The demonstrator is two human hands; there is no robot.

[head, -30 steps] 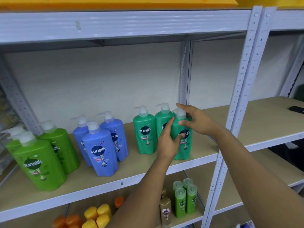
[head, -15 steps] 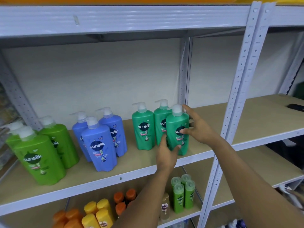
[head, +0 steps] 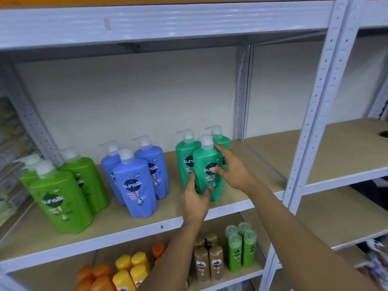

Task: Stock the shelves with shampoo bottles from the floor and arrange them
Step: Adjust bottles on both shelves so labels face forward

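On middle shelf (head: pixel 147 229), front teal bottle (head: pixel 206 164) upright before two others. My left hand (head: pixel 194 201) fingers curl round its base; right hand (head: pixel 233 169) fingers grip its side.

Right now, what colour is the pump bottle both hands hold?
Teal green, with a pale pump top: the front teal shampoo bottle, clearest in the head view.

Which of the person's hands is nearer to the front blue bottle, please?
Left. The left hand grips the front teal bottle low on its blue-facing side; the right hand holds its far side, away from the front blue bottle.
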